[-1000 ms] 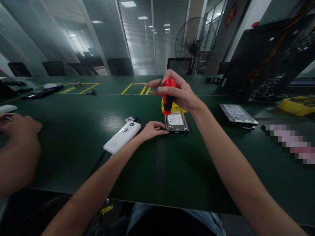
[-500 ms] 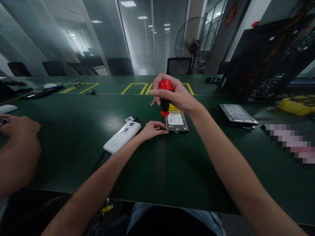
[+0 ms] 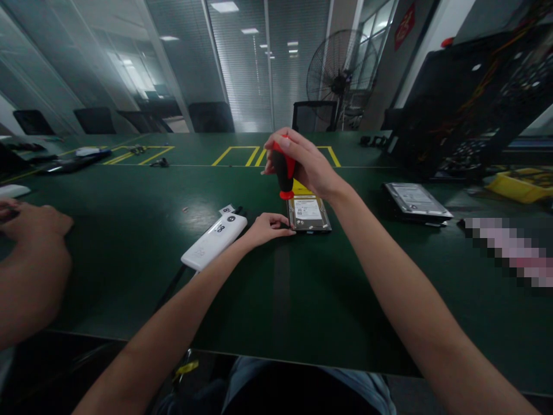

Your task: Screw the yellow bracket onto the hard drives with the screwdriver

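A hard drive (image 3: 307, 214) with a white label lies flat on the green table in front of me. My left hand (image 3: 270, 227) grips its near left corner between thumb and fingers. Above the drive's far left side, my right hand (image 3: 305, 158) is closed around the handle of a red and black screwdriver (image 3: 285, 176). The screwdriver leans slightly, its top tilted to the left; I cannot make out its shaft and tip. A yellow piece (image 3: 301, 188) shows at the far end of the drive, partly behind the right hand.
A white rounded device (image 3: 215, 241) marked 8, with a cable, lies beside my left forearm. More hard drives (image 3: 417, 203) are stacked to the right, near a yellow basket (image 3: 522, 185) and a black computer case (image 3: 458, 109). Another person's hand (image 3: 37, 222) rests at the left.
My right hand has shifted slightly left and up with the screwdriver, whose handle now tilts more. My left hand and the hard drive have stayed put.
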Motion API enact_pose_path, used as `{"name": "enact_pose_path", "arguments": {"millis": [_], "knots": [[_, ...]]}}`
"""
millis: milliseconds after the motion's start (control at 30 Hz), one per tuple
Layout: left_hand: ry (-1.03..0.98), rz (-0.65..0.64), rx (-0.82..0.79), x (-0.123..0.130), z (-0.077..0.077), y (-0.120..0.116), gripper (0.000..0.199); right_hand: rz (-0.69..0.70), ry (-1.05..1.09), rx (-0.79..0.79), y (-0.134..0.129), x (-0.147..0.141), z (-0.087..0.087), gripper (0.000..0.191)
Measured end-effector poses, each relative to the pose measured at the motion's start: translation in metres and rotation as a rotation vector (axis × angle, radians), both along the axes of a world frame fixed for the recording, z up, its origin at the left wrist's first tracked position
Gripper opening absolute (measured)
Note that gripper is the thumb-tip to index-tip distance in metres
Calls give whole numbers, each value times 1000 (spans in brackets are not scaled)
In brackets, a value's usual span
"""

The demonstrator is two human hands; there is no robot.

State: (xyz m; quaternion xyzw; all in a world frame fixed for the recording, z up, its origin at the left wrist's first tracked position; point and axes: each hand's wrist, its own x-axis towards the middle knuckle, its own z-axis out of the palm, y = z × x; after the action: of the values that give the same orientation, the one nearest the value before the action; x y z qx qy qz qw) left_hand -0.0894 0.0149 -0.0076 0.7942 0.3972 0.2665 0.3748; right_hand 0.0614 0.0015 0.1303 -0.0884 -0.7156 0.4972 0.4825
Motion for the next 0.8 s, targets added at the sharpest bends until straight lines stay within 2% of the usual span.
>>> {"name": "enact_pose_path", "arguments": {"millis": [200,267,800], "knots": [[11,5,-1,0,-1,2,39,-254,42,-3,5,1,-4,25],[15,7,1,0,-2,2,39,-296,58,9,5,0,-5,25],[-5,12,-36,1,-1,1,38,-240,-67,61,-4,1,1,24]]}}
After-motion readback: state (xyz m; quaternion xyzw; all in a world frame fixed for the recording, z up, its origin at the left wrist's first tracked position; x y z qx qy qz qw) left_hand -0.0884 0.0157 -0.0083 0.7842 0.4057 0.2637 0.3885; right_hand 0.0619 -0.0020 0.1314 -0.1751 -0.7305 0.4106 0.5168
